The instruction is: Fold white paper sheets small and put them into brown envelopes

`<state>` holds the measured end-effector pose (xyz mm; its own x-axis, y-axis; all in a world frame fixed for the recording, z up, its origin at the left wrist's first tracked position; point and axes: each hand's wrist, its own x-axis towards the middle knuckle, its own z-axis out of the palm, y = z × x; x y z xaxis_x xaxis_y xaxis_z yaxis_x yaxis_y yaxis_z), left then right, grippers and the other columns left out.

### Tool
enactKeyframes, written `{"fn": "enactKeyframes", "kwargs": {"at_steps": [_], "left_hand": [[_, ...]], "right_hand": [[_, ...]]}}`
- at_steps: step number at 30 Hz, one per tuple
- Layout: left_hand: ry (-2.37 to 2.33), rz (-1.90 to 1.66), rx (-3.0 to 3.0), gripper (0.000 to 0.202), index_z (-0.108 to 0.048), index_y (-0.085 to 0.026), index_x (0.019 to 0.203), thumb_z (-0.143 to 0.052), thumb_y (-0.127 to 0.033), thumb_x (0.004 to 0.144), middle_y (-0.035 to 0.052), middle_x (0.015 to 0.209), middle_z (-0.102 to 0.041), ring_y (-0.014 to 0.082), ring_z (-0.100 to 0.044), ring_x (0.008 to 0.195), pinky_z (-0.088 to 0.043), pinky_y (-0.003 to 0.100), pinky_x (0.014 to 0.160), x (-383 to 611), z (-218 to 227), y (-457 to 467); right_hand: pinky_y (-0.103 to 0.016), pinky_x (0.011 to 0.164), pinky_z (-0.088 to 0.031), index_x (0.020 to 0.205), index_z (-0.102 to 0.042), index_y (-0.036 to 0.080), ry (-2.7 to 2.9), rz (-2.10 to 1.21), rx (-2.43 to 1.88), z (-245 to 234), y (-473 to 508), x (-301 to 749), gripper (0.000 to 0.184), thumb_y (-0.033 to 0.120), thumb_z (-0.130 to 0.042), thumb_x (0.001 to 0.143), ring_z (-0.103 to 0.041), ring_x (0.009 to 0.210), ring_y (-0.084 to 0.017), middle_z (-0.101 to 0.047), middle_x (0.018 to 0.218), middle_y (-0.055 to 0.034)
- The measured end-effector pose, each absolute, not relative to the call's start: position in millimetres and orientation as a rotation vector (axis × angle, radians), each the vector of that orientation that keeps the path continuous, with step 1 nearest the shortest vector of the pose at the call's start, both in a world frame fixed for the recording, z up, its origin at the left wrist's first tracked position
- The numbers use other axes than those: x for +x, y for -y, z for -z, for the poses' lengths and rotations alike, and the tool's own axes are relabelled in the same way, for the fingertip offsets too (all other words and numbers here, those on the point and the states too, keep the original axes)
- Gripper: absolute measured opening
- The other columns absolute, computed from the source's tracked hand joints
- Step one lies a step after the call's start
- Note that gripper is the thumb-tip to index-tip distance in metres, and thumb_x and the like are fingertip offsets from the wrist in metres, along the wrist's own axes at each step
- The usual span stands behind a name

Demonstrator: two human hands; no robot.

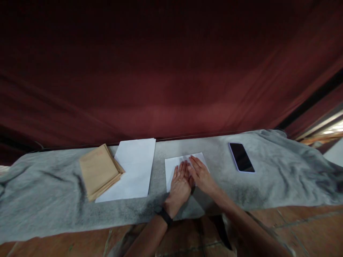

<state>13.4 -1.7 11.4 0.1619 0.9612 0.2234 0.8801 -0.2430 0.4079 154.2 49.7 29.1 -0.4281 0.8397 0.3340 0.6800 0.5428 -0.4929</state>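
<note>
A white sheet of paper (171, 167), smaller than the sheets at its left and perhaps folded, lies on the grey cloth. My left hand (181, 184) presses flat on it, fingers stretched out toward the far edge, a dark band round the wrist. Close against it, my right hand (201, 175) also lies flat on the paper, its fingers pointing up and to the left and partly meeting the left hand. Neither hand grips anything. Much of the paper's middle and near edge is hidden under the hands.
Left of the hands lie larger white sheets (136, 167), with a stack of brown envelopes (98, 169) overlapping their left side. A phone (242, 157) rests on the grey cloth (219, 157) at the right. A dark red surface (171, 89) rises behind; tiles (80, 241) show in front.
</note>
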Motion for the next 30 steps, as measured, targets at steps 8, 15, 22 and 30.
{"fn": "enactKeyframes", "kwargs": {"at_steps": [8,15,22,30], "left_hand": [[-1.858,-0.615,2.303,0.056,-0.039,-0.011,0.155,-0.032,-0.017,0.1,0.0161,0.161,-0.041,0.0249,-0.029,0.154,-0.022,0.053,0.128,-0.2,-7.0,-2.0],[-2.088,-0.615,2.138,0.06,-0.035,-0.009,0.157,-0.036,-0.035,0.103,0.0178,0.164,-0.033,0.0282,-0.027,0.154,-0.022,0.052,0.127,-19.7,-9.9,-2.8],[-2.205,-0.658,2.07,0.066,-0.033,-0.008,0.158,-0.037,-0.045,0.103,0.0204,0.163,-0.035,0.0313,-0.026,0.154,-0.024,0.055,0.125,-33.0,-10.4,3.1],[-2.261,-0.624,2.072,0.069,-0.034,-0.005,0.156,-0.036,-0.048,0.102,0.023,0.162,-0.035,0.0324,-0.026,0.154,-0.024,0.054,0.125,-33.8,-7.7,3.8]], "right_hand": [[-0.049,0.124,-0.03,0.15,-0.05,0.011,2.397,-0.236,-1.233,-11.6,-56.1,137.2,0.051,0.03,-0.028,0.108,-0.04,0.148,-0.024,-0.049,0.155,-0.0156],[-0.053,0.12,-0.032,0.154,-0.043,0.009,2.315,-0.058,-1.356,-6.4,-60.9,157.5,0.056,0.039,-0.034,0.107,-0.041,0.147,-0.031,-0.046,0.157,-0.0196],[-0.054,0.119,-0.032,0.155,-0.041,0.009,2.221,-0.035,-1.472,-1.5,-61.9,176.0,0.061,0.044,-0.036,0.106,-0.043,0.145,-0.034,-0.045,0.157,-0.0211],[-0.044,0.095,-0.048,0.13,-0.062,0.015,2.156,-0.098,-1.757,-32.8,-65.1,192.2,0.039,0.035,-0.045,0.101,-0.065,0.11,-0.031,-0.07,0.12,-0.0185]]}}
